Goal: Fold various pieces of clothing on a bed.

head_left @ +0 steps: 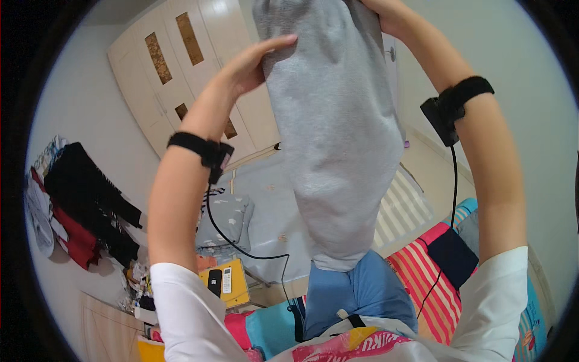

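A pair of light grey sweatpants (pixel 338 133) hangs in front of me, raised high and tapering to a narrow cuff above my lap. My left hand (pixel 256 60) grips its left edge near the top, thumb lying across the front and the other fingers behind the cloth. At the upper right edge, my right hand (pixel 384 13) holds the fabric; its fingertips are cut off by the picture's top or hidden by the cloth. The waist end of the sweatpants runs out of view. Both forearms are lifted, each wearing a black strap with a small cabled device.
Folded clothes, one coral striped (pixel 422 271) and one dark navy (pixel 452 256), lie at my right. Left of my lap are a turquoise cloth (pixel 274 326) and a yellow stool (pixel 236 283) bearing a phone. Ahead is a mat (pixel 265 181) with a grey folded quilt (pixel 226 220). Clothes (pixel 84 193) hang on the left wall.
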Demonstrator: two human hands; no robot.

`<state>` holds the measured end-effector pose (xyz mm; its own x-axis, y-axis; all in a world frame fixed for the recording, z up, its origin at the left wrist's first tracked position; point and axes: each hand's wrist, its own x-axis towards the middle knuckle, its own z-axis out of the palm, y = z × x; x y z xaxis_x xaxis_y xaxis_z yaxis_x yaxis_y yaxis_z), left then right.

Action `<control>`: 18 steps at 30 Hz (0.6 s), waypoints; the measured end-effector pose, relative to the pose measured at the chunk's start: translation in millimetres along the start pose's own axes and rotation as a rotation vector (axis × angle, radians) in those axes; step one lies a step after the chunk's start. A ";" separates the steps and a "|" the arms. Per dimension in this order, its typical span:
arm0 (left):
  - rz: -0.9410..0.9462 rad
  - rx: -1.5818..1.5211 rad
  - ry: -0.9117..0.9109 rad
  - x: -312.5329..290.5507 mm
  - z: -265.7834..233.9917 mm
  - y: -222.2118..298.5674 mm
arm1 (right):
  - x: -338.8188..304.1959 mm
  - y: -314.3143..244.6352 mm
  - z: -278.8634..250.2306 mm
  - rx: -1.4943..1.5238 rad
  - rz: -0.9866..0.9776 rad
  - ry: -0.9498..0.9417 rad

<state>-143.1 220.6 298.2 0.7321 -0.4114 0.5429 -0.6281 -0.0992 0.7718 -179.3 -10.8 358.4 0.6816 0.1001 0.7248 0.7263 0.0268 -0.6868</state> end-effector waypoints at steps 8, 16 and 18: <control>0.052 -0.447 0.038 15.2 -0.9 -46.6 | 6.3 -7.7 -16.8 -0.011 0.022 0.005; -0.124 0.035 -0.145 8.3 2.1 -112.5 | 1.3 -18.0 -16.4 -0.114 -0.065 0.046; -0.073 -0.167 -0.118 25.2 0.9 -127.9 | 6.4 -3.4 -31.2 -0.340 -0.062 0.200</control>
<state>-44.6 222.1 212.9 0.7316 -0.5132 0.4489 -0.5153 0.0149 0.8569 -174.6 -41.2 367.1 0.6148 -0.0883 0.7837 0.7317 -0.3070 -0.6086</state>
